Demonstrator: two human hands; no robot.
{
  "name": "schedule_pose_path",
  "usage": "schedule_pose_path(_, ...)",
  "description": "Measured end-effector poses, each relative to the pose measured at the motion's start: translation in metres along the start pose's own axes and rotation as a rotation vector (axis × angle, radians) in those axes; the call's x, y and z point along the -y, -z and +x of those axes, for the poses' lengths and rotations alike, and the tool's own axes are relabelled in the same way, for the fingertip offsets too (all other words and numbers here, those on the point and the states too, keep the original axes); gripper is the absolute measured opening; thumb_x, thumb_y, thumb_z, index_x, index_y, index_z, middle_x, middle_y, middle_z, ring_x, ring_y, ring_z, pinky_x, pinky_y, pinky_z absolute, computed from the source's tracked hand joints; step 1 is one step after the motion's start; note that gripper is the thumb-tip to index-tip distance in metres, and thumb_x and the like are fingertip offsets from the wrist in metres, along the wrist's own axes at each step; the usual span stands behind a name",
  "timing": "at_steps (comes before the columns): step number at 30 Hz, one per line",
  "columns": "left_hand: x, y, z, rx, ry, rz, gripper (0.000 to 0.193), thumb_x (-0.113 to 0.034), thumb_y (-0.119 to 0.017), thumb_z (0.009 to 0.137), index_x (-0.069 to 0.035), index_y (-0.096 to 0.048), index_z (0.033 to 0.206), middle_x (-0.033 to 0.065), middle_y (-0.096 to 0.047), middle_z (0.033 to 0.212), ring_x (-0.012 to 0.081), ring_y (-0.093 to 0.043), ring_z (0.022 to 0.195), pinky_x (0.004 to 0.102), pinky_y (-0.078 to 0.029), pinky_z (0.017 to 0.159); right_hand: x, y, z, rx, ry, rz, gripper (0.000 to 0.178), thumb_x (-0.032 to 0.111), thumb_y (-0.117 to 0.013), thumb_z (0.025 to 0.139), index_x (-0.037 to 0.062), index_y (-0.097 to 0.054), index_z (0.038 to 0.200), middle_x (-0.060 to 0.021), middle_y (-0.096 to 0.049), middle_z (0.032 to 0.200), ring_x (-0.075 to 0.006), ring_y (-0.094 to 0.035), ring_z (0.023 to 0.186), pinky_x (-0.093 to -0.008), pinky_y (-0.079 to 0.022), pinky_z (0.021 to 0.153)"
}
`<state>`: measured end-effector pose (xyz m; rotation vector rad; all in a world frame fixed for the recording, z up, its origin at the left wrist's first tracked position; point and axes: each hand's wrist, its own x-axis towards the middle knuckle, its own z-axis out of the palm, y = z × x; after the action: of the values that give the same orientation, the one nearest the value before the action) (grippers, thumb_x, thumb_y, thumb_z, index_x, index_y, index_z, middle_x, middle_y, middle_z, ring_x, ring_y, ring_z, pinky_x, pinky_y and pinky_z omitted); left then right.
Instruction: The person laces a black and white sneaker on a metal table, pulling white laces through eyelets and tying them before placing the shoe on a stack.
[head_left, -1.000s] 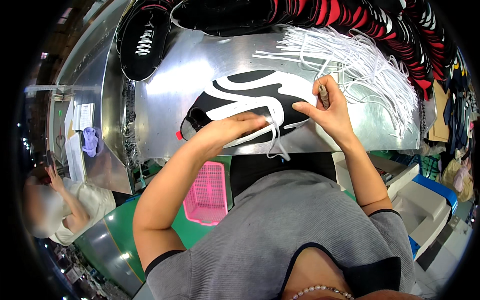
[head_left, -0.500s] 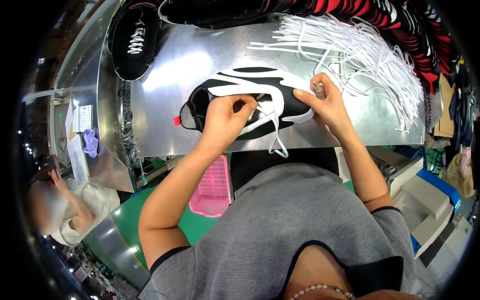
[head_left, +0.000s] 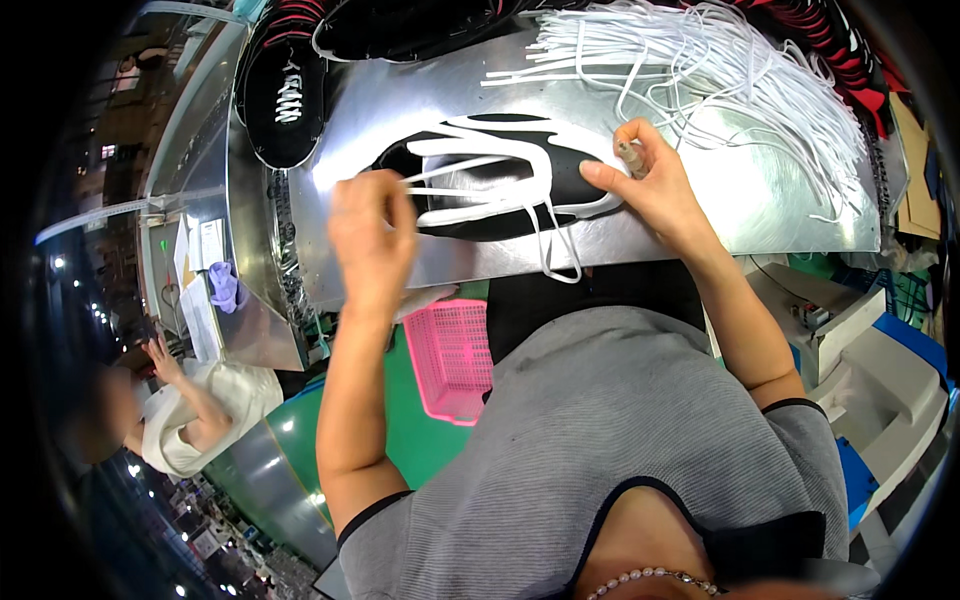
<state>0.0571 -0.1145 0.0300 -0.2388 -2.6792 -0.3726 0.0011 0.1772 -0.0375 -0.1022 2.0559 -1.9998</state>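
A black and white shoe upper [head_left: 572, 182] lies sideways on the metal table, its toe to the right. A white shoelace [head_left: 470, 192] runs through the front of its opening, and a loop droops over its near side. My left hand [head_left: 372, 235], somewhat blurred, is closed on lace strands drawn out leftward past the opening. My right hand [head_left: 660, 190] grips the toe end, thumb on top. A small brownish-grey piece shows at its curled forefinger; whether it is a finger wrap or a held object is unclear.
A heap of white laces [head_left: 720, 90] covers the table's far right. Stacked black and red uppers [head_left: 800, 40] line the back edge; a laced upper [head_left: 285, 105] lies far left. Below are a pink basket [head_left: 450, 350] and a beige bin [head_left: 870, 390]. Another person [head_left: 215, 410] is at left.
My left hand has moved left from the shoe's opening, drawing lace strands out straight. My right hand stays at the toe. The view has shifted slightly.
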Motion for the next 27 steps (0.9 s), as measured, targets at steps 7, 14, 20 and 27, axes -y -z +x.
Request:
schedule_pose_path(7, 0.182, 0.134, -0.139, -0.052, 0.602, 0.636, 0.011, -0.009, -0.064, 0.087, 0.0, -0.067, 0.092, 0.0161, -0.067, 0.09, 0.0318, -0.062, 0.088, 0.0427, -0.047, 0.08, -0.017, 0.026, -0.002, -0.11, 0.007, 0.019, 0.04, 0.03, -0.085, 0.077, 0.0107, -0.051, 0.086, 0.0065, -0.045, 0.072, -0.0047, -0.04, 0.065, -0.0217, -0.035, 0.057)
schedule_pose_path(14, 0.005, 0.044, -0.043, 0.054, 0.314, -0.79, 0.007, -0.002, -0.064, 0.088, 0.0, -0.067, 0.094, 0.0149, -0.063, 0.117, 0.0181, -0.057, 0.102, 0.0317, -0.044, 0.09, 0.006, 0.01, -0.005, -0.086, 0.091, -0.508, 0.036, 0.033, -0.076, 0.085, 0.0059, -0.054, 0.089, -0.0062, -0.052, 0.071, -0.0167, -0.053, 0.064, -0.0317, -0.043, 0.062)
schedule_pose_path(20, -0.06, 0.022, 0.028, 0.001, 0.077, -0.654, 0.006, -0.004, -0.07, 0.084, -0.002, -0.069, 0.089, 0.0188, -0.054, 0.136, 0.0253, -0.051, 0.125, 0.0382, -0.038, 0.105, 0.033, 0.023, -0.007, -0.053, 0.133, -0.076, 0.015, 0.011, -0.07, 0.089, 0.0019, -0.064, 0.099, -0.0027, -0.059, 0.092, -0.0105, -0.053, 0.075, -0.024, -0.043, 0.069)
schedule_pose_path(27, -0.069, -0.011, 0.039, 0.039, -0.039, -0.552, 0.01, -0.004, -0.073, 0.081, -0.004, -0.07, 0.091, 0.012, -0.061, 0.126, 0.0221, -0.057, 0.11, 0.0299, -0.046, 0.086, 0.038, -0.036, 0.002, 0.167, 0.307, -0.068, 0.012, 0.009, -0.073, 0.086, 0.0047, -0.069, 0.097, -0.0017, -0.063, 0.094, -0.0104, -0.059, 0.087, -0.0251, -0.047, 0.076)
